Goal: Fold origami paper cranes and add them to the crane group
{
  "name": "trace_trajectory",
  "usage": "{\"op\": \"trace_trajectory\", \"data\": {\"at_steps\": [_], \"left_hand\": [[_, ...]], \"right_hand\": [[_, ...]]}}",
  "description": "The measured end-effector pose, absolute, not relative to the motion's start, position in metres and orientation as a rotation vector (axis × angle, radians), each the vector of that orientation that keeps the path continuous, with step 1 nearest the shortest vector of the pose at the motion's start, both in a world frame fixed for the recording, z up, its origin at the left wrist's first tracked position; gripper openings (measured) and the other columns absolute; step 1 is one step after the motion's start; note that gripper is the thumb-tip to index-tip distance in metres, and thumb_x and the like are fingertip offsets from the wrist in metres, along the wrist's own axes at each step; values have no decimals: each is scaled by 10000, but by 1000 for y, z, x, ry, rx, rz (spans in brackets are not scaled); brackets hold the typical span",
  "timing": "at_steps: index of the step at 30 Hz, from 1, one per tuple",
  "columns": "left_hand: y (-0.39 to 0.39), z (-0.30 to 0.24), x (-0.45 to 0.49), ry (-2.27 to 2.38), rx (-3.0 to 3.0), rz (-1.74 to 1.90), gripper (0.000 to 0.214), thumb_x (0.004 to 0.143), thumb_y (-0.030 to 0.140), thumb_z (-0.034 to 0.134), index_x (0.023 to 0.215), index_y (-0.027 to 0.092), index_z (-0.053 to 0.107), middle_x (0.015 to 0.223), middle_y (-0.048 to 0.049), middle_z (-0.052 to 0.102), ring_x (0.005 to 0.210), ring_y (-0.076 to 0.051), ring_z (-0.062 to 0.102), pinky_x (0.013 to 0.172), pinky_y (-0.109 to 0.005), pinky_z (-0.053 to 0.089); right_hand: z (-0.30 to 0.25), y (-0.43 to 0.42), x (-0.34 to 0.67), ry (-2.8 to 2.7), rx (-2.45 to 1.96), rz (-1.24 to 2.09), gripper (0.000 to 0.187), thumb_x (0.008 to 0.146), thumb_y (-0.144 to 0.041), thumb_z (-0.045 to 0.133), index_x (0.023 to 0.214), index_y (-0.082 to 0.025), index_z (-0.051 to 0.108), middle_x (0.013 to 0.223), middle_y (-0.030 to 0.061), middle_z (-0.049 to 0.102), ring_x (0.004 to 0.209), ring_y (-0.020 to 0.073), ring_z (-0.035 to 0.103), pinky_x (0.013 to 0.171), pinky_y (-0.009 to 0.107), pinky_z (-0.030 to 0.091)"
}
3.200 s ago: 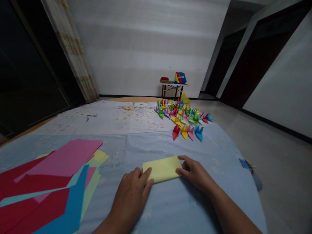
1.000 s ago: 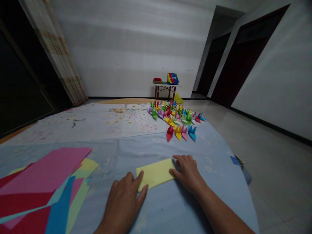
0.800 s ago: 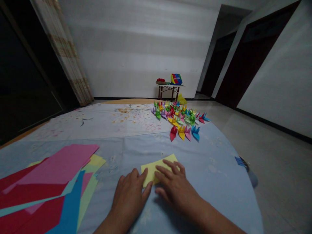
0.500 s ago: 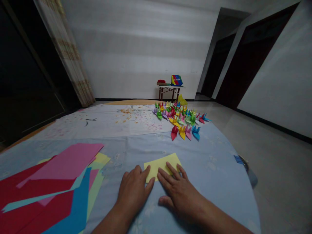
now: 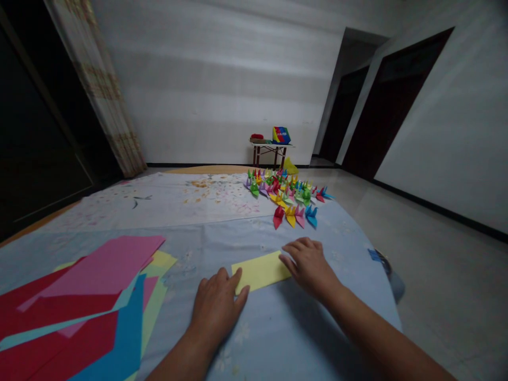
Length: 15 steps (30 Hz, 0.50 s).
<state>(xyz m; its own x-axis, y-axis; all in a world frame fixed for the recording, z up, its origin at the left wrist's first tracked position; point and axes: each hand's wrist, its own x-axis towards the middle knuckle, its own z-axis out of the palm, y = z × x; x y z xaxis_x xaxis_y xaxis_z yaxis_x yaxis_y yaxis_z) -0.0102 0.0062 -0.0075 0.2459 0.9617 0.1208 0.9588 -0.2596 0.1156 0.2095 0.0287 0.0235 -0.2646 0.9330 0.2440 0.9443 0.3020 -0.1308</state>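
Grip on the left is spread: I see the left hand (image 5: 217,301) with forefinger and thumb apart, resting on the left end of a folded yellow paper (image 5: 260,272). The right hand (image 5: 313,267) is at the paper's upper right corner; I cannot tell whether thumb and fingers pinch it. The paper sits just below the centre of the frame. I judge it light, crisp and easily creased, apt to skid on the cloth (image 5: 254,344), so I would hold it by its short ends with gentle, flat pressure. Farther out, coloured sheets (image 5: 103,264) lie lower left, well apart, and paper birds (image 5: 278,217) stand upper right of centre. The table (image 5: 341,214) curves away down the right side, floor (image 5: 436,307) past it, so I would favour movement toward the middle.
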Motion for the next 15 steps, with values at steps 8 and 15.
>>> {"op": "trace_trajectory", "data": {"at_steps": [8,15], "left_hand": [[4,-3,-14,1898,2476,240,409,850,446,353,1191,296,522,930,-83,575,850,-233,562,728,-352,349],[6,7,-37,1975,2432,142,388,823,444,417,1177,330,529,892,-74,589,802,-244,579,694,-356,369]], "right_hand": [[-16,40,167,-2382,-1582,72,398,844,-421,440,1200,-247,476,1271,92,451,1135,277,349,888,413,273],[-21,39,174,-2397,-1620,116,416,866,-449,375,1240,-276,430,1313,83,414,1160,276,331,902,422,255]]}}
